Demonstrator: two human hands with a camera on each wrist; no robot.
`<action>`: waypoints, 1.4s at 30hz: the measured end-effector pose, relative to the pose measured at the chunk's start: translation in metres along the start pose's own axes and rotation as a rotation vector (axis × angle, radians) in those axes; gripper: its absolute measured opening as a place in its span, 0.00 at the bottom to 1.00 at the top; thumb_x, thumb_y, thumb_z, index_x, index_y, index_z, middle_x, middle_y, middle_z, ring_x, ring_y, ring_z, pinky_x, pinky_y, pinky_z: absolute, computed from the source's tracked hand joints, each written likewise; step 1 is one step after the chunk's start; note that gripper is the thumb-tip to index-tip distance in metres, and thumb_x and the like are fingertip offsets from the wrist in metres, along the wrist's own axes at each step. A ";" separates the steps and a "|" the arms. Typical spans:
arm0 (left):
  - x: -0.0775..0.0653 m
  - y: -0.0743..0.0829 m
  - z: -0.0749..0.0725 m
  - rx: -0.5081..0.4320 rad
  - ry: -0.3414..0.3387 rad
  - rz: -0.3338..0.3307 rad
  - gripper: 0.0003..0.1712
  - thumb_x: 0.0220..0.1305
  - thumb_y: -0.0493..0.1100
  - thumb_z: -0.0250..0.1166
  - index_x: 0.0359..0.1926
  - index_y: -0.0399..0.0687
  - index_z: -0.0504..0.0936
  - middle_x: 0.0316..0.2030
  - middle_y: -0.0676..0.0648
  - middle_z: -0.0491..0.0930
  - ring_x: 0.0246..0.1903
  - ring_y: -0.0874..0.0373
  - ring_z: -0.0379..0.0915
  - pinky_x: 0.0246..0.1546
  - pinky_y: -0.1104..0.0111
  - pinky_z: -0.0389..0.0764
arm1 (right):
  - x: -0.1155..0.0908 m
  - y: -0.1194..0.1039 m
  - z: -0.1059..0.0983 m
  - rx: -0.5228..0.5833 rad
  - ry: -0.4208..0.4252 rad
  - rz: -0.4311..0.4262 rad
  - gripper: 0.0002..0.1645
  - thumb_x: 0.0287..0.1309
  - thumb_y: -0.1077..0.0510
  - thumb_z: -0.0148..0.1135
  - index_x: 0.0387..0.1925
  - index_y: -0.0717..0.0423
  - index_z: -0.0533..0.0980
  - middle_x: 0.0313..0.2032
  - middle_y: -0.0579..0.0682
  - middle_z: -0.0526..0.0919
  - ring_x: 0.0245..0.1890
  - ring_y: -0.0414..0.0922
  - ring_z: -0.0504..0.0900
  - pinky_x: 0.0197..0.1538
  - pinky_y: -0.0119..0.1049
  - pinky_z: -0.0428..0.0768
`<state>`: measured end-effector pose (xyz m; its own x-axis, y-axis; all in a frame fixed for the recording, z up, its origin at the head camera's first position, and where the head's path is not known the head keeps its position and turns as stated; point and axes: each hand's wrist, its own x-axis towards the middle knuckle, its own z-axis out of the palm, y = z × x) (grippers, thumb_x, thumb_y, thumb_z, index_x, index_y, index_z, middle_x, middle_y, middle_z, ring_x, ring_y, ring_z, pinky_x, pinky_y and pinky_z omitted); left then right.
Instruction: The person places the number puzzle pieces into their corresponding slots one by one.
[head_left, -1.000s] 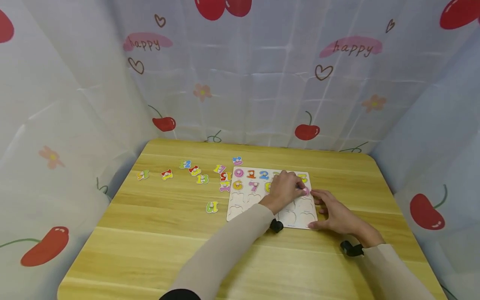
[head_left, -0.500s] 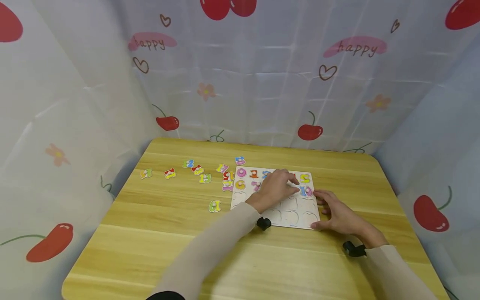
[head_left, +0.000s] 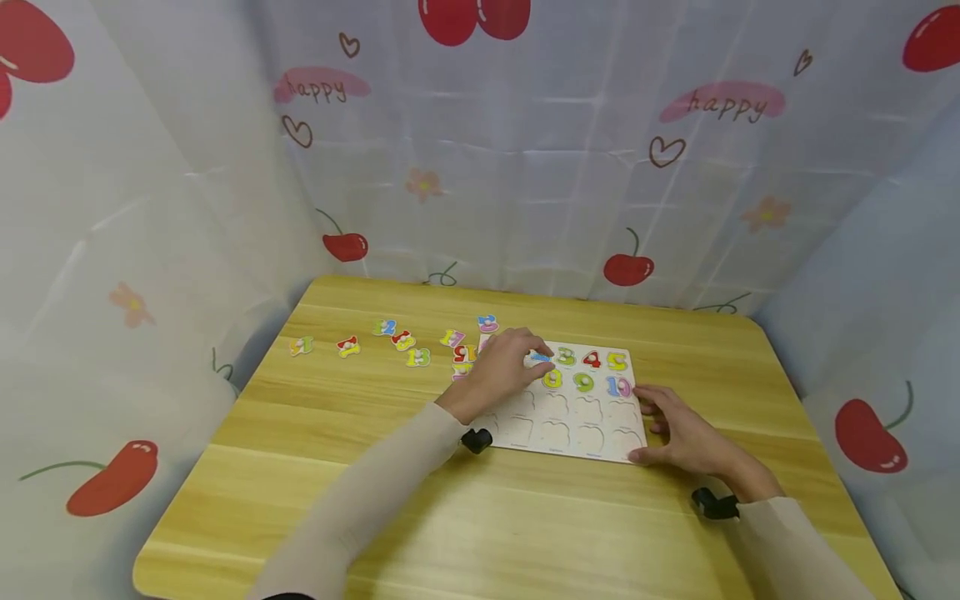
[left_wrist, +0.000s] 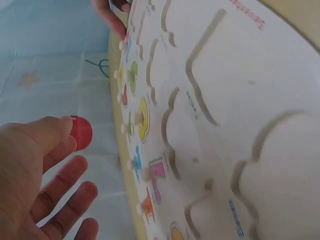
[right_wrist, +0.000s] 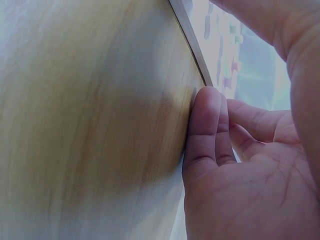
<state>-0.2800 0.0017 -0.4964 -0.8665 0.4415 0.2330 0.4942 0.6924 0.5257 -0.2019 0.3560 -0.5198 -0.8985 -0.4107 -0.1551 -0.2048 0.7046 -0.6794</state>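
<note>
A pale number puzzle board (head_left: 536, 425) lies on the table, with knobbed number pieces in its two upper rows and bare recesses in the two lower rows. My left hand (head_left: 501, 371) hovers over the board's left part, thumb and fingers apart with nothing between them. In the left wrist view that hand (left_wrist: 55, 175) shows bent, spread fingers beside the pieces. At the board's right edge rests my right hand (head_left: 686, 437), its thumb by the near corner and its fingers farther up the edge. The right wrist view shows fingertips (right_wrist: 206, 102) right at the board's edge.
Loose number pieces lie left of the board, among them a green-yellow 13 (head_left: 418, 357), a red-yellow piece (head_left: 348, 346) and a 15 (head_left: 465, 354). A blue-pink piece (head_left: 487, 322) sits behind the board. A cherry-patterned curtain (head_left: 487, 192) surrounds the wooden table (head_left: 450, 533).
My left hand has let go of the piece 10 at the right end of the second row and moved left across the board. My right hand stays at the board's edge.
</note>
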 end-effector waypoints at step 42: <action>-0.153 -0.216 -0.147 0.098 0.241 -0.562 0.18 0.81 0.51 0.77 0.55 0.38 0.94 0.52 0.33 0.94 0.52 0.35 0.88 0.55 0.42 0.86 | -0.001 0.009 -0.002 0.012 0.013 -0.022 0.70 0.62 0.49 0.92 0.90 0.67 0.59 0.84 0.71 0.64 0.77 0.67 0.79 0.75 0.60 0.85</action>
<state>-0.2644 -0.2992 -0.5251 -0.9822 -0.1392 0.1262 -0.0483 0.8359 0.5468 -0.2034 0.3639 -0.5239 -0.8988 -0.4183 -0.1310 -0.2199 0.6887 -0.6909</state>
